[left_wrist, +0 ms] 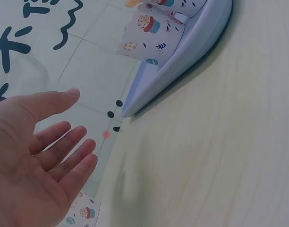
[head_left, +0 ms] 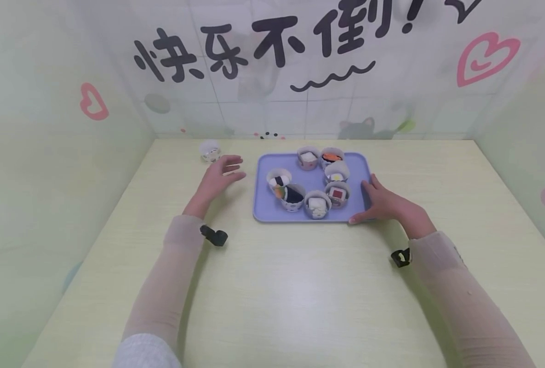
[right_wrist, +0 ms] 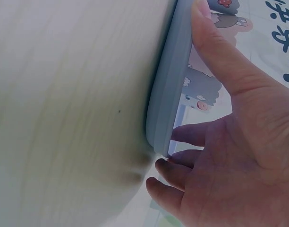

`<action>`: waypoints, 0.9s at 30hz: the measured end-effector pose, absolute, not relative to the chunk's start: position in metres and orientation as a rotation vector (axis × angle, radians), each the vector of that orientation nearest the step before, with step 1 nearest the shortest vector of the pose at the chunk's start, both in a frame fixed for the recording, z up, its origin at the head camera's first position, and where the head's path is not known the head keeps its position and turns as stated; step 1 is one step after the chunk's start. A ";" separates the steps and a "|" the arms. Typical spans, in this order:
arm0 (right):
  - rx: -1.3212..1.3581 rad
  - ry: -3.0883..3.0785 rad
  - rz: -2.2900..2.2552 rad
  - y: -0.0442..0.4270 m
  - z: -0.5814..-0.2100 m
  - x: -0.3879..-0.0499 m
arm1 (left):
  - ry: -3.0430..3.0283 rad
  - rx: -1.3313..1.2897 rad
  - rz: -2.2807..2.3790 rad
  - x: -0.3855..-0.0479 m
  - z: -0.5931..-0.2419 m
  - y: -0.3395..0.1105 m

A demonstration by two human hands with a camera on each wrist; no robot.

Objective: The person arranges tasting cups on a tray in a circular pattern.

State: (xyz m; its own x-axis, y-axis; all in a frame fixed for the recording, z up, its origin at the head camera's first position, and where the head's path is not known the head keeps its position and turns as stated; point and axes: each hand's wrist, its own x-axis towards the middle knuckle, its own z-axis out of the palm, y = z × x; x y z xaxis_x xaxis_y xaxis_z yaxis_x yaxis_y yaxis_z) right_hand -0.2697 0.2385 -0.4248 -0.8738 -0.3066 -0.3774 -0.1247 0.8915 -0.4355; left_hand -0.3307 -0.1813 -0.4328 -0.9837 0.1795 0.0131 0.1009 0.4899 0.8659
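Observation:
A lavender tray (head_left: 266, 208) lies on the table, bearing several patterned paper cups that hold sushi-like pieces. Among them are a dark cone-shaped roll (head_left: 293, 194), an orange-topped piece (head_left: 332, 157), a white piece with a dark red square (head_left: 338, 194) and a plain white block (head_left: 317, 205). My right hand (head_left: 386, 201) grips the tray's near right corner, thumb along the front rim and fingers at the right side. Left of the tray, my left hand (head_left: 216, 179) hovers with loosely bent fingers and holds nothing. Just behind it stands another paper cup (head_left: 210, 151), partly hidden in the left wrist view.
The pale wooden table (head_left: 290, 286) runs up to a printed back wall (head_left: 272, 112) with black lettering. Side walls stand at left and right. Each wrist carries a small black mount (head_left: 214, 235).

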 end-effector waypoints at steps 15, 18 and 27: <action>-0.320 2.620 -0.565 0.239 -0.423 -0.270 | 2.784 0.054 1.659 -0.341 -0.423 -0.199; -0.319 2.617 -0.566 0.239 -0.423 -0.270 | 2.818 -0.004 1.681 -0.346 -0.421 -0.203; -0.305 2.611 -0.567 0.238 -0.424 -0.269 | 2.910 -0.195 1.773 -0.357 -0.423 -0.214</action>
